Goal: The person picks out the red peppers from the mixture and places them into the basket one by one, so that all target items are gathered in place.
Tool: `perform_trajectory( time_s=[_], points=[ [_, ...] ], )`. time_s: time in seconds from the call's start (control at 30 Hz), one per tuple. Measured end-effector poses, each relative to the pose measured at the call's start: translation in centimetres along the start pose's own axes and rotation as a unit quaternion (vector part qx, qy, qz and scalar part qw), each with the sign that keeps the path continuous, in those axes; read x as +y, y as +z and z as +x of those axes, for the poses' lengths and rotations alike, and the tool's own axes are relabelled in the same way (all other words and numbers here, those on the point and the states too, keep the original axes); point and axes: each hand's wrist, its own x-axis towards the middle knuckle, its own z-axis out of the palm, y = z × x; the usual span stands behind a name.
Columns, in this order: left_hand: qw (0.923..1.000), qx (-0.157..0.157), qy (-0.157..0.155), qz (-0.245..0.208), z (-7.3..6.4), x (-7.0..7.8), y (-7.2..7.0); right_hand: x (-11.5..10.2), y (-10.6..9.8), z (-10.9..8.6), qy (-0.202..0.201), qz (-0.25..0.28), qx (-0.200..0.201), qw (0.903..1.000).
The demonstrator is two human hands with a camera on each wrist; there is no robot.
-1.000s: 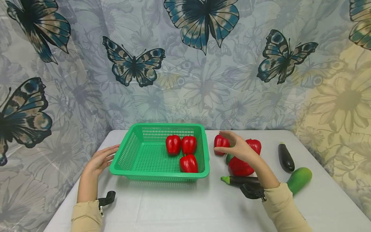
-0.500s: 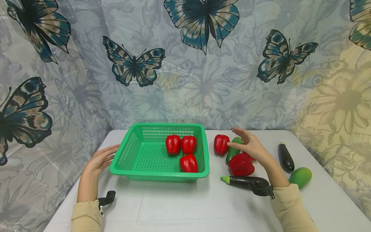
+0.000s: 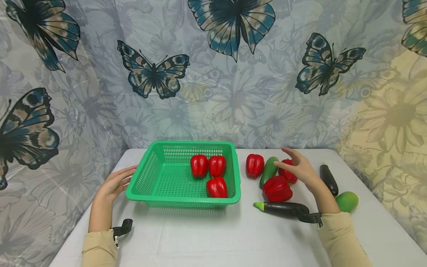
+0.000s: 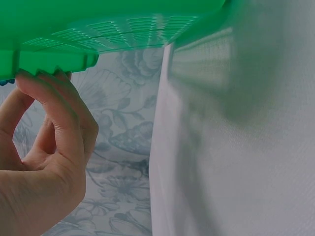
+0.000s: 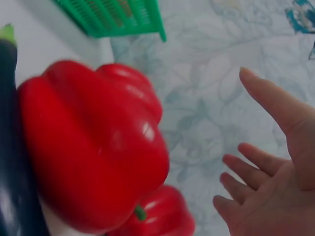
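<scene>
My left hand is at the left side of the green plastic basket, its fingertips against the rim. In the left wrist view, the bent fingers meet the basket's edge from outside. Three red bell peppers lie at the basket's right side. Over the table to the right, my right hand is spread, thumb and fingers apart, holding nothing. It hovers by a red bell pepper, partly covering it. A larger bell pepper sits in front, filling much of the right wrist view.
Another bell pepper and a green cucumber lie just right of the basket. One eggplant lies in front; a second eggplant and a green mango-like fruit lie farther right. Butterfly-patterned cloth hangs behind the white table.
My right hand has moved right, away from the basket, uncovering the cucumber and the bell pepper on its left. The left hand stays at the basket rim.
</scene>
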Motion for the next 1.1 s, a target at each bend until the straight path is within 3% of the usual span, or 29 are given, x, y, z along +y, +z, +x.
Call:
perform_trajectory(
  time_s=[0.5,1.1],
  points=[
    [1.0000,-0.002,0.002,0.007,-0.3,0.3,0.2,3.0,-1.0,0.3,0.051,-0.012,0.011,0.9986],
    [0.9999,-0.006,0.003,0.012,0.0,0.0,0.0,6.1,-1.4,1.4,0.043,-0.019,-0.005,0.9989]
  ],
)
